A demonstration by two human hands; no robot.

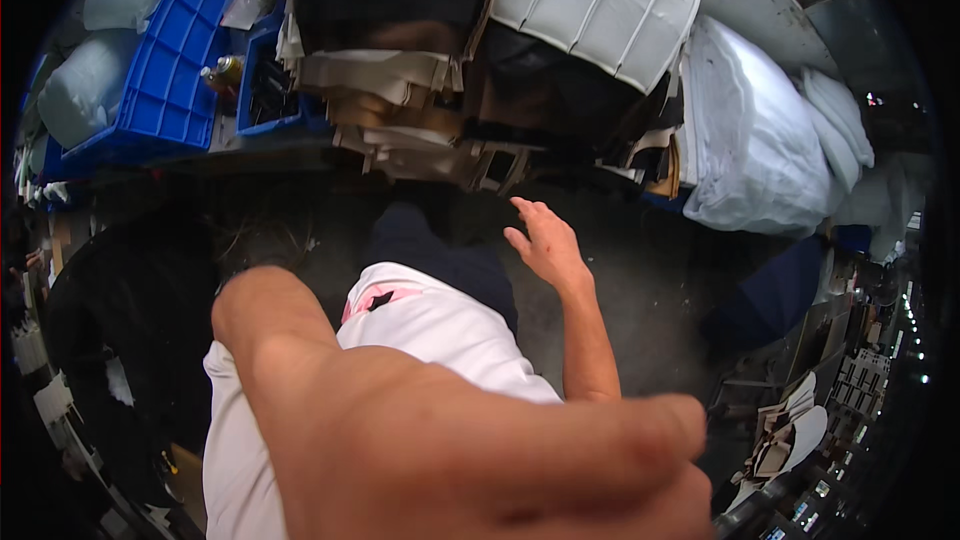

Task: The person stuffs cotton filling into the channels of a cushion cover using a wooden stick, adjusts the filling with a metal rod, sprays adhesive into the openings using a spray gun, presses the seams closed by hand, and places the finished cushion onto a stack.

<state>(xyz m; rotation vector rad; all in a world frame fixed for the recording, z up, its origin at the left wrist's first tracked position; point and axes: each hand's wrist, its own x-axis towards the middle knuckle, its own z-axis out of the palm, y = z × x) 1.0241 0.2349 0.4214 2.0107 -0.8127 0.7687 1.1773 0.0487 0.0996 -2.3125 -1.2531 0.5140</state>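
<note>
Very close and blurred, my left hand [560, 450] fills the lower middle, its bent arm coming in from the left. Its knuckles point right; the fingers curl out of sight below, so whatever they may hold is hidden. My right hand [550, 245] is raised over the dark floor, fingers apart and nothing in it. Just ahead of it are stacked black and tan sheet pieces [395, 75], their layered edges facing me. A white padded cover with stitched ribs [600, 0] lies on the right-hand stack, not touched by either hand.
At the far left stands a large blue crate [170, 65] beside clear plastic bags [85, 85]. A smaller blue bin [270, 90] holds dark items. White wrapped padding [760, 140] is piled right of the stacks. More cut pieces [790, 430] lie at lower right.
</note>
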